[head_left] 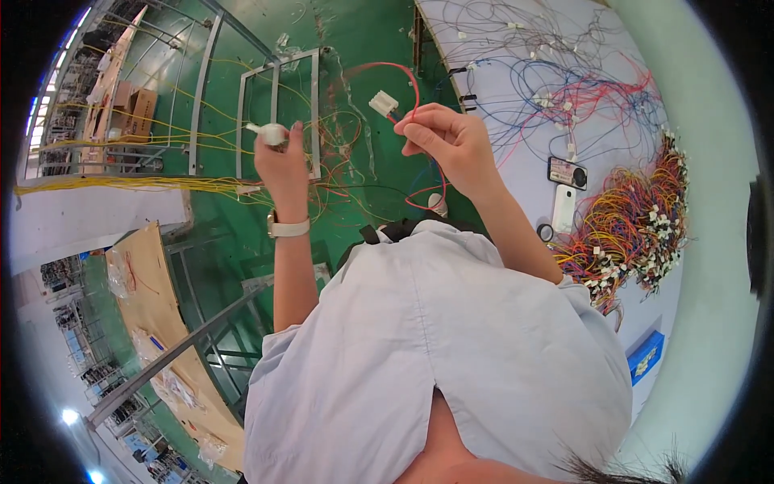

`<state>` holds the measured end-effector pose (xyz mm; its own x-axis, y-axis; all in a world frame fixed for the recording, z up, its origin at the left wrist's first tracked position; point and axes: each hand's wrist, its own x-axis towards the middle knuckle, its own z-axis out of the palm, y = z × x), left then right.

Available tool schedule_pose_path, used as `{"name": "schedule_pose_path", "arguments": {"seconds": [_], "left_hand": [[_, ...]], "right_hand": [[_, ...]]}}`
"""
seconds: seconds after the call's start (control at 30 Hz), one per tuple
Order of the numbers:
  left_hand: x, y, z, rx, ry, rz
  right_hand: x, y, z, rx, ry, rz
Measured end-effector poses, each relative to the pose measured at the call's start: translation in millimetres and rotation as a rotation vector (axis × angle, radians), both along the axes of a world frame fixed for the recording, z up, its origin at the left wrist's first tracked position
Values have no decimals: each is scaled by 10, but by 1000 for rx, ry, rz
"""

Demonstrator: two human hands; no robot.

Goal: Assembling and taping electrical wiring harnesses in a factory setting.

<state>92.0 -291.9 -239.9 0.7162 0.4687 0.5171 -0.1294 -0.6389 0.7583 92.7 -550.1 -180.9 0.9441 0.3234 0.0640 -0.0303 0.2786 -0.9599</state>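
My left hand (280, 165), with a watch on a pale strap (289, 227) at its wrist, is closed around a small white rounded piece (274, 134). A short stub juts from the piece to the left; its exact kind is unclear. Higher up and to the right, my right hand (455, 149) pinches red and dark wires just behind a white plug connector (384, 103). The red wire (416, 85) arcs up and leftward above the connector, and more wire hangs in a loop below my fingers. The two hands are apart.
On the right, a pale table (516, 121) carries spread blue and red wires, a phone (568, 173), a white case (563, 209) and a heap of coloured wires with connectors (629, 226). Yellow cables (137, 185) run along a metal frame (196, 105) at left. A wooden bench (153, 282) stands lower left.
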Motion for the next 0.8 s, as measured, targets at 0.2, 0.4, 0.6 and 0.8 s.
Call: {"name": "schedule_pose_path", "arguments": {"seconds": [0.2, 0.4, 0.6, 0.8], "left_hand": [[-133, -63, 258, -1161, 397, -462], [-145, -528, 714, -691, 738, -712], [-181, -458, 749, -1394, 798, -925], [-318, -649, 887, -1656, 777, -934]], "right_hand": [[50, -36, -117, -45, 94, 60], [16, 21, -51, -205, 112, 277], [25, -12, 98, 140, -4, 68], [-96, 135, 106, -83, -531, -168]]}}
